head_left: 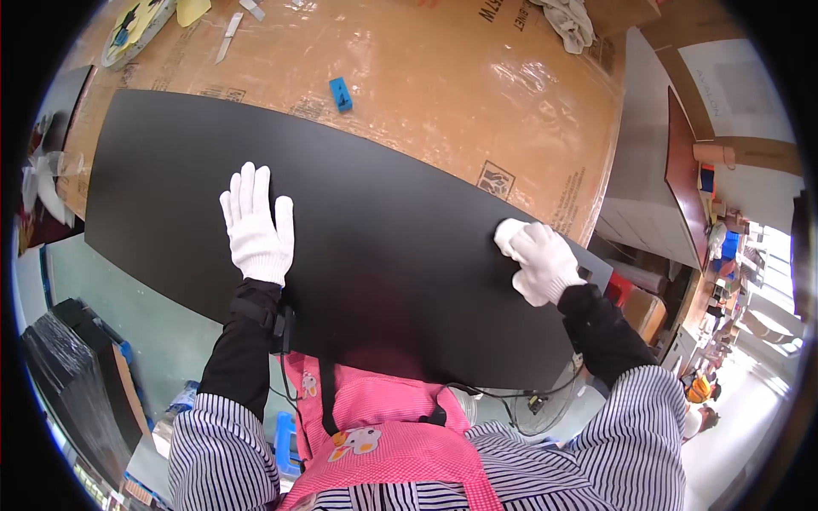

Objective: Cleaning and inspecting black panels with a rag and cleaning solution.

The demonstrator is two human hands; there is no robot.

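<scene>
A large flat black panel (366, 221) lies in front of me and overhangs the near edge of the cardboard. My left hand (258, 223), in a white knit glove, rests flat on its left half with the fingers stretched out. Near the panel's far right edge, my right hand (545, 260), gloved alike, is curled and pressed down over a small wad of white cloth (509, 233). Its white blends with the glove, so the cloth's outline is hard to make out. Just beyond the panel's far edge sits a small blue block (341, 94) with a dark mark.
Brown cardboard (426, 85) under clear film covers the worktop. A crumpled white cloth (569, 24) lies at the far right, a knife-like white strip (228, 38) and a round tray (136, 34) at the far left. Stacked dark panels (81, 366) stand at lower left.
</scene>
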